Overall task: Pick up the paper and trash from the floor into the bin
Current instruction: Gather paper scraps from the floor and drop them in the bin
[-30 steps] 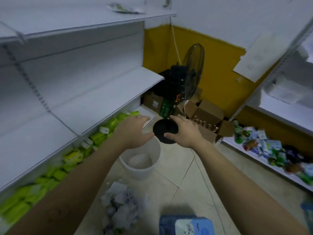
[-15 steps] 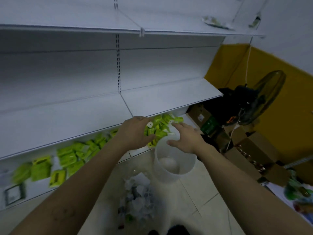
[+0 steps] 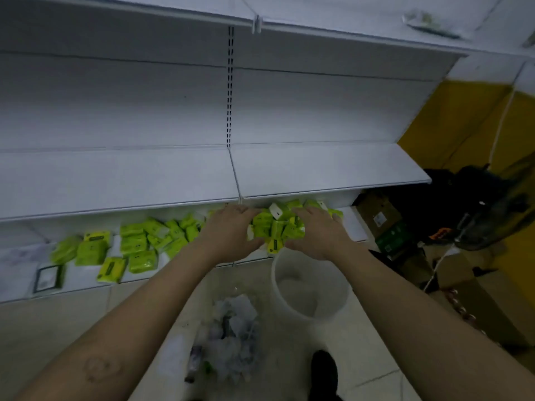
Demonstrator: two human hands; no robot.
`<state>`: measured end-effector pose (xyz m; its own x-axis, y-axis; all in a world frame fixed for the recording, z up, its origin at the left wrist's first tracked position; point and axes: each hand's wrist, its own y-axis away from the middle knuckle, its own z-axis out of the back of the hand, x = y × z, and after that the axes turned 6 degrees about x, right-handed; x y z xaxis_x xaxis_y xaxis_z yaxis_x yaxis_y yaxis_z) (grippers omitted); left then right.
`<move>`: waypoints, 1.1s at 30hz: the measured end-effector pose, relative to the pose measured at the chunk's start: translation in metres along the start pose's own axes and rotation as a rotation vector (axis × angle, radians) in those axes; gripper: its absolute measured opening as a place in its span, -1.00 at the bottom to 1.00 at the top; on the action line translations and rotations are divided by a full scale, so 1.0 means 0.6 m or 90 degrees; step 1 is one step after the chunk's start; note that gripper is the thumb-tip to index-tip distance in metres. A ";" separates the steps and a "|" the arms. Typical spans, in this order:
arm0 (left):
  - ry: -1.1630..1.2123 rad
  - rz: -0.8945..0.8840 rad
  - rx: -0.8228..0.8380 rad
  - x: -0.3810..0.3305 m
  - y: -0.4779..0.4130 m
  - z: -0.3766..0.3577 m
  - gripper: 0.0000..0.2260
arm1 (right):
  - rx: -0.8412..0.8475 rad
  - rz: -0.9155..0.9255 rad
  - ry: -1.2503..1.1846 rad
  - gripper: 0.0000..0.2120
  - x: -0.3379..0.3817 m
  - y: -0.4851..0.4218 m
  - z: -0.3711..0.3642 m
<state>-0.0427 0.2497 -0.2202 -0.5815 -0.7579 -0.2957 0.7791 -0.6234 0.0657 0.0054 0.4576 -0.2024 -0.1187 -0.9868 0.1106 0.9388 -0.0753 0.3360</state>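
A white bin [image 3: 343, 293] stands upright on the tiled floor below my right hand, with something pale at its bottom. Left of the bin lies a heap of crumpled white paper and trash [image 3: 234, 334], blurred, between my forearms. My left hand [image 3: 231, 235] and my right hand [image 3: 315, 235] are stretched forward side by side above the bin and the heap. Their fingers are apart and nothing shows in them. Between the hands I see a pile of green packets [image 3: 275, 227] on the lowest shelf behind them.
White store shelving [image 3: 318, 169] fills the view ahead, its bottom shelf strewn with more green packets [image 3: 136, 250]. Cardboard boxes [image 3: 382, 218] and a black floor fan [image 3: 492, 209] crowd the right by a yellow wall. My dark shoe [image 3: 322, 371] stands beside the heap.
The view has swung left from the fan corner to the shelving. Both hands stayed stretched out and empty; the bin and the trash heap now sit lower between my arms.
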 end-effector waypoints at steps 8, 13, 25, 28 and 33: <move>0.031 0.186 0.043 -0.059 -0.075 -0.214 -0.39 | 0.053 0.134 -0.026 -0.15 -0.175 -0.115 -0.170; 0.045 0.253 0.044 -0.023 -0.070 -0.400 -0.39 | 0.055 0.159 -0.049 -0.16 -0.201 -0.179 -0.366; -0.031 0.211 -0.022 0.049 0.050 -0.723 -0.36 | -0.028 0.180 0.011 -0.17 -0.159 -0.187 -0.726; -0.034 0.208 -0.026 0.004 0.113 -0.723 -0.35 | -0.025 0.182 -0.030 -0.17 -0.145 -0.099 -0.739; -0.030 0.216 -0.071 -0.053 0.198 -0.717 -0.37 | -0.024 0.191 -0.027 -0.17 -0.130 0.003 -0.737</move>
<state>0.1693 0.2825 -0.6131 -0.2935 -0.9278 -0.2303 0.9488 -0.3121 0.0479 0.1592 0.4707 -0.6241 0.1525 -0.9589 0.2391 0.9455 0.2120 0.2470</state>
